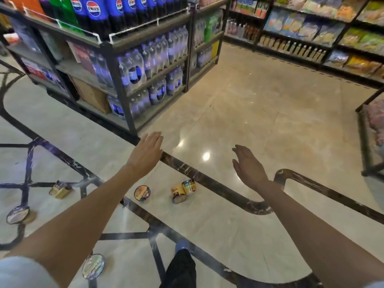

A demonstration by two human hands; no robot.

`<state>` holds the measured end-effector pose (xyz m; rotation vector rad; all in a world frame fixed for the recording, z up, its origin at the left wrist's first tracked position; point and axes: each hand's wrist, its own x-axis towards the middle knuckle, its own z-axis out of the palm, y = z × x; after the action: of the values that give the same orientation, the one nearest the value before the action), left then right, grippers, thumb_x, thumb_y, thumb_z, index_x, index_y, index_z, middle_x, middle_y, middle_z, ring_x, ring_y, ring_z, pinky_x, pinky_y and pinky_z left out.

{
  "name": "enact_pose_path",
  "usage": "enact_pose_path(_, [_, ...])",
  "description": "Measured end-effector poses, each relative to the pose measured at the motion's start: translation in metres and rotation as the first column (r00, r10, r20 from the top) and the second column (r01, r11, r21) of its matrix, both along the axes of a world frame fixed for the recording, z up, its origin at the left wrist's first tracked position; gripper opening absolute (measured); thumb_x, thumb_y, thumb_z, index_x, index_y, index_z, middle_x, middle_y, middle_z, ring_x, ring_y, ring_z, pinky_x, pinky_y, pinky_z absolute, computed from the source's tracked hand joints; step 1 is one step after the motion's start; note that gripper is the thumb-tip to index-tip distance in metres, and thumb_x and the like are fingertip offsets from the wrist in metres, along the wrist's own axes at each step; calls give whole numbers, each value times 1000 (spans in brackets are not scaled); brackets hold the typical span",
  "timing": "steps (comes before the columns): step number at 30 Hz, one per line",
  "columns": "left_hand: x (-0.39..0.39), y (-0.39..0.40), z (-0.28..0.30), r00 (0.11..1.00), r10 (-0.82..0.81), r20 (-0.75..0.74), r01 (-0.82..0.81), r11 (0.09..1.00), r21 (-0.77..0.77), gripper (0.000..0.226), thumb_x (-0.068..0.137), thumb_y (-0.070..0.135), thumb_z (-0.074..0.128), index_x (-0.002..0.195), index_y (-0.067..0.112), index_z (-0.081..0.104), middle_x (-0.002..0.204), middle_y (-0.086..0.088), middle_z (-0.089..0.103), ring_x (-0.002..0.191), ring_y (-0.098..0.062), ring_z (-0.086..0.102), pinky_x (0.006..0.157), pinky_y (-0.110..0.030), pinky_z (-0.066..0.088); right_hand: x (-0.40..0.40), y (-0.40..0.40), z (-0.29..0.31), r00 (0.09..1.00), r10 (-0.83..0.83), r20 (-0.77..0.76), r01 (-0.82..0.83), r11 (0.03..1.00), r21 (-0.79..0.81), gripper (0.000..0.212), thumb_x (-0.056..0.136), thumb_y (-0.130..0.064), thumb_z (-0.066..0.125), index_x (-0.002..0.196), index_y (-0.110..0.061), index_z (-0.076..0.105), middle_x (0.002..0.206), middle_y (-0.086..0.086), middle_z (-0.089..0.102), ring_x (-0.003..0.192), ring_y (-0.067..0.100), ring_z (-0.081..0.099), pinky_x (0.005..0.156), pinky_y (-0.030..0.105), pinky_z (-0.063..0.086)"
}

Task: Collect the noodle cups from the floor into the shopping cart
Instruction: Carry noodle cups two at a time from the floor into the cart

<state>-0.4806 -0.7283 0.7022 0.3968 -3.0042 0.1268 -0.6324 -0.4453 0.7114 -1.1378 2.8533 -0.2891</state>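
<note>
Both arms are stretching forward over the pale, glossy marble floor (259, 113) with its dark inlaid bands, and neither hand is carrying anything: the left hand (148, 149) is hovering with fingers straight and flat, palm down, and the right hand (248, 166) is hanging edge-on with its fingers extended and loose. The collecting step looks to be at its start, with the noodle cups lying scattered on the floor well below the hands. A round cup with an orange printed lid (142, 193) is sitting near the left forearm, a pair of yellow and blue cups tipped together (184, 191) is lying just to its right, a yellow cup on its side (60, 189) is resting farther left, a foil-lidded cup (18, 214) is standing near the left edge, and another foil-lidded cup (93, 266) is lying beneath the left arm. No shopping cart is showing anywhere in the view, so the next move probably calls for bending down, closing a hand around the nearest cup, and then finding the cart. A dark metal shelf rack of blue-labelled soda bottles (145, 65) is standing ahead on the left and shelves of snack bags (311, 28) are lining the right wall; neither is blocking the cups. The person's blue shoe (181, 245) is planted close behind them.
</note>
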Motion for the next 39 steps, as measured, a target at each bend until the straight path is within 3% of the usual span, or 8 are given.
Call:
enact_pose_path(5, [-64,-21,-81,992,91,83,-101,988,117,46,95,22,52,137,4,45,144,-14,43,134,-28,39,114,-41,25,-77,-39,-69,997,23,76,-26,999,36,44,101,-20,38,143,-6,37,152,8,32,141,21,29,113,27,27])
enact_pose_path(9, [-99,-33,-175,958,199,208,-247,939,238,50,101,27,37,146,7,30,153,-10,28,140,-24,27,118,-35,15,-125,-70,-156,982,21,188,-37,996,82,45,102,-24,36,145,-12,34,154,2,28,142,18,26,114,26,25])
enact_pose_path(20, [-171,-45,-539,844,368,389,-523,723,451,59,99,42,34,147,9,23,154,-8,26,140,-21,29,113,-30,23,-201,-143,-537,915,-40,401,6,996,86,47,97,-32,48,139,-13,37,141,5,44,129,19,42,105,30,39])
enact_pose_path(25, [-182,-50,-670,769,435,469,-639,545,542,79,91,57,45,148,8,19,154,-8,26,138,-23,32,109,-33,29,-203,-159,-680,872,-96,480,55,994,97,74,93,-47,51,149,-11,20,155,5,26,143,20,23,114,30,24])
enact_pose_path(28, [-185,-52,-719,724,453,521,-688,415,595,97,81,65,54,149,9,14,153,-11,28,135,-26,36,105,-38,34,-196,-173,-738,816,-111,567,117,993,27,84,83,-53,62,145,-11,25,149,6,32,138,21,30,112,33,29])
enact_pose_path(32, [-188,-50,-749,682,460,569,-690,149,708,113,71,70,62,149,9,7,146,-10,41,124,-28,49,102,-38,42,-191,-181,-779,716,-145,683,208,978,-10,92,60,-76,62,127,-16,45,121,2,54,116,19,51,97,39,46])
enact_pose_path(35, [-190,-50,-751,671,464,577,-694,120,710,103,77,60,63,149,9,9,144,-10,42,123,-27,50,98,-33,41,-189,-184,-784,653,-149,743,255,966,-31,91,55,-75,64,124,-19,45,111,-1,59,105,17,58,89,37,51])
enact_pose_path(39, [-192,-54,-753,694,436,572,-678,131,723,97,76,60,63,146,11,17,140,-8,46,115,-23,54,87,-27,46,-186,-187,-780,630,-116,768,259,964,-66,80,66,-58,74,127,-19,41,112,-1,59,100,14,59,85,33,52])
